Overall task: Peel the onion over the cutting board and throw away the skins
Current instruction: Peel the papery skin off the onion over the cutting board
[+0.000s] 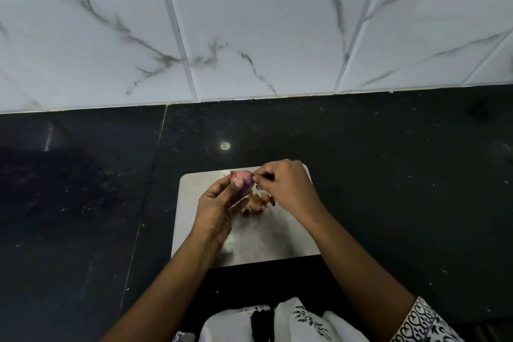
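A small red onion [244, 182] is held above the far part of a pale steel cutting board [258, 241]. My left hand [219, 205] grips the onion from below, thumb pressed on its front. Fingertips of my right hand [286, 186] pinch a bit of skin at the onion's right side. A small heap of orange-brown onion skins [258, 203] lies on the board just under the hands, partly hidden by my left fingers.
The board rests on a black stone counter [388, 175] with a seam [144, 208] running down its left part. A white marbled tile wall [249, 36] rises behind the counter. My white patterned clothing [291, 322] shows at the bottom edge.
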A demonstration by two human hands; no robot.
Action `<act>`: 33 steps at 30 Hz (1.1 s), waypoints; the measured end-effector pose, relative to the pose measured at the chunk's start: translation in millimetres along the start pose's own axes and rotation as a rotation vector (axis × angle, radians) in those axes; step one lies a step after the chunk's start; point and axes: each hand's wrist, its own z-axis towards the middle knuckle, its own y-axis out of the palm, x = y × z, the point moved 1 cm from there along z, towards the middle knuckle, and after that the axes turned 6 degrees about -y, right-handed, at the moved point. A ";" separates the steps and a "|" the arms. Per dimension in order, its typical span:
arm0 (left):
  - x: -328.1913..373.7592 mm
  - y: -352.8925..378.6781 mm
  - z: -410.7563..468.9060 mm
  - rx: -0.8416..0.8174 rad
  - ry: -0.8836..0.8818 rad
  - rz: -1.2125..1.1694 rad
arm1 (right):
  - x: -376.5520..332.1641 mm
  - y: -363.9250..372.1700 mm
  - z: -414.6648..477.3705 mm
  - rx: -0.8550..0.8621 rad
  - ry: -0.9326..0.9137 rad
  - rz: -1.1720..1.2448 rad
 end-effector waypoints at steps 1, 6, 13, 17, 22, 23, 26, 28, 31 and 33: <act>0.1 0.8 -0.7 0.002 0.000 0.002 | -0.4 0.2 0.1 0.007 -0.006 -0.012; 1.0 1.4 -0.1 -0.010 0.023 0.002 | -3.3 10.4 -0.7 0.086 -0.063 -0.068; 2.2 -4.7 0.0 -0.090 0.027 0.015 | 2.2 15.3 4.0 0.087 -0.137 -0.104; 2.3 -9.0 1.3 -0.126 -0.014 0.040 | 5.9 12.0 8.0 0.042 -0.104 -0.043; 0.7 -10.0 2.0 -0.151 -0.110 -0.082 | 18.6 12.1 12.8 0.015 0.096 0.206; 0.4 -10.2 1.4 -0.157 -0.132 -0.118 | 21.9 14.5 13.1 0.006 0.134 0.261; -4.3 -14.4 4.9 -0.184 -0.179 -0.236 | 27.1 20.8 11.4 0.005 0.194 0.342; -9.6 -17.2 6.4 -0.218 -0.206 -0.322 | 27.5 24.8 8.7 0.007 0.235 0.402; -13.9 -18.6 5.1 -0.272 -0.212 -0.389 | 25.8 30.8 4.1 0.033 0.337 0.591; -14.1 -19.0 5.1 -0.296 -0.228 -0.417 | 24.6 32.2 1.9 0.012 0.410 0.818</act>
